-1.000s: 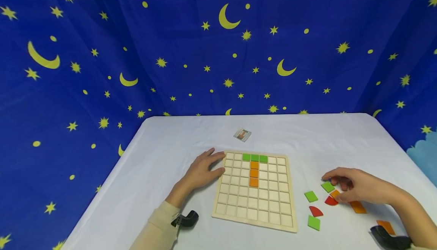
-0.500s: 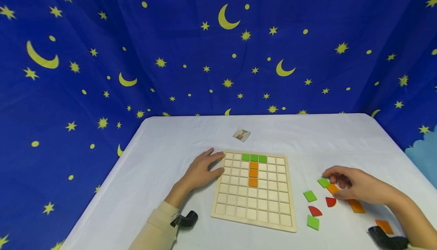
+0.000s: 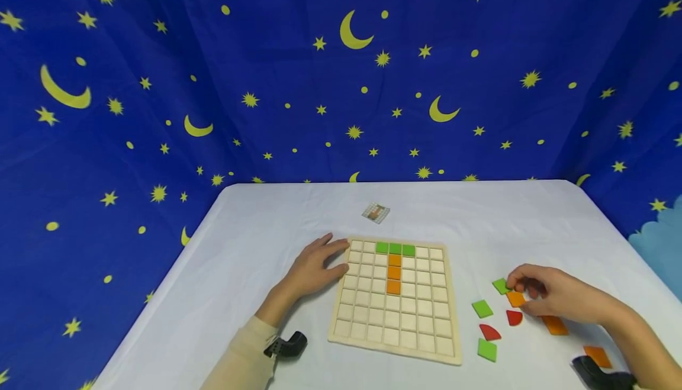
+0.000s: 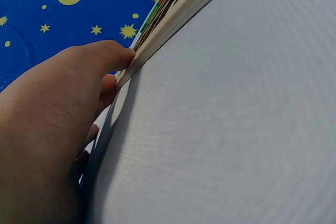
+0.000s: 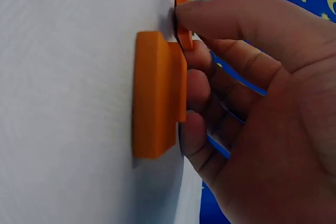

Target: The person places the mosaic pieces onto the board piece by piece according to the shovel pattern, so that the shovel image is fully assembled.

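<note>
My left hand [image 3: 311,267] rests at the left edge of the wooden grid board [image 3: 341,319], fingers extended, thumb [image 4: 113,56] touching its rim. On the board lie a row of green square tiles [image 3: 395,248] and, below it, a column of orange square tiles [image 3: 393,273]. To the right, my right hand [image 3: 556,292] has curled fingers and pinches an orange square tile [image 3: 515,299] low over the cloth, its thumb against the edge in the right wrist view. A green tile [image 3: 500,286] touches or lies close to the index fingertip.
Red quarter-circle tiles [image 3: 489,332] and green tiles [image 3: 482,309] lie between board and right hand. More orange tiles [image 3: 597,356] lie near the right wrist. A small patterned card [image 3: 376,212] sits behind the board. A blue starry curtain [image 3: 298,82] surrounds the white table.
The green and orange tiles at my right fingers have shifted slightly left, away from the red piece they were beside. My left hand stays at the board.
</note>
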`<state>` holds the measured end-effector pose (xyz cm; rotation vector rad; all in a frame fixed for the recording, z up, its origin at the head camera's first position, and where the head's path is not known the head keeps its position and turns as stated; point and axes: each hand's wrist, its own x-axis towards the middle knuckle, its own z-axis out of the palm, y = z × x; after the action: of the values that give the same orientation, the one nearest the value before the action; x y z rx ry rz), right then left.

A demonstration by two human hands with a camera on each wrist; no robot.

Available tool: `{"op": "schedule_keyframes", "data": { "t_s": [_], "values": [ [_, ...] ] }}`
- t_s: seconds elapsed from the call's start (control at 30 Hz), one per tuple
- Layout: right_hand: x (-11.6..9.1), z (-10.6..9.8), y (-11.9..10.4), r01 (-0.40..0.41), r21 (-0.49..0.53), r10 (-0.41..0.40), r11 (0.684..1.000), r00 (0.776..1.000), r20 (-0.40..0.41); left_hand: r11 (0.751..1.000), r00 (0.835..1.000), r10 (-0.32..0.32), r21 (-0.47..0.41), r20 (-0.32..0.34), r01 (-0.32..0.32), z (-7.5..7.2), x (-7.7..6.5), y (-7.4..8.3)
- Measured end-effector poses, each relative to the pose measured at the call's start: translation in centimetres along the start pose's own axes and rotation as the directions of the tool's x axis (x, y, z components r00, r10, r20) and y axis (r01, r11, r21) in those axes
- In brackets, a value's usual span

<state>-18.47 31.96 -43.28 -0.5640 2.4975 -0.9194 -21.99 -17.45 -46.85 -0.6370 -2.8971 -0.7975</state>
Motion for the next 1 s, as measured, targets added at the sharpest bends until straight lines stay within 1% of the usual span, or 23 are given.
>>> {"op": "schedule_keyframes", "data": {
  "t_s": [0.23,0.3,0.4,0.5,0.7,0.8,1.0],
  "values": [
    [0.3,0.4,0.0,-0.055,-0.004,0.055,0.998,0.998,0.002,1.000,1.000,0.000,-0.008,0.004,0.000,0.3,-0.4,-0.4],
    [0.2,0.5,0.0,-0.056,-0.002,0.056,0.998,0.998,0.002,1.000,1.000,0.001,-0.008,0.002,-0.001,0.3,-0.4,-0.4],
    [0.3,0.6,-0.2,-0.014,-0.033,0.013,0.999,0.999,-0.029,1.000,1.000,0.002,-0.007,-0.004,-0.002,0.3,-0.4,-0.4],
    [0.5,0.8,-0.6,0.028,-0.055,-0.032,0.998,0.996,-0.079,1.000,1.000,-0.001,-0.004,-0.004,0.001,0.3,-0.5,-0.4],
    [0.7,1.0,-1.4,0.075,-0.046,-0.081,0.996,0.986,-0.147,1.000,1.000,-0.007,-0.002,-0.002,0.007,0.2,-0.5,-0.4],
    [1.0,1.0,-1.6,0.093,-0.063,-0.102,0.994,0.982,-0.159,1.000,1.000,-0.005,-0.003,-0.007,0.005,0.2,-0.4,-0.4],
    [2.0,1.0,-2.2,0.091,-0.107,-0.107,0.990,0.983,-0.151,1.000,1.000,-0.001,-0.014,-0.006,0.001,0.1,-0.2,-0.2]
  ]
}}
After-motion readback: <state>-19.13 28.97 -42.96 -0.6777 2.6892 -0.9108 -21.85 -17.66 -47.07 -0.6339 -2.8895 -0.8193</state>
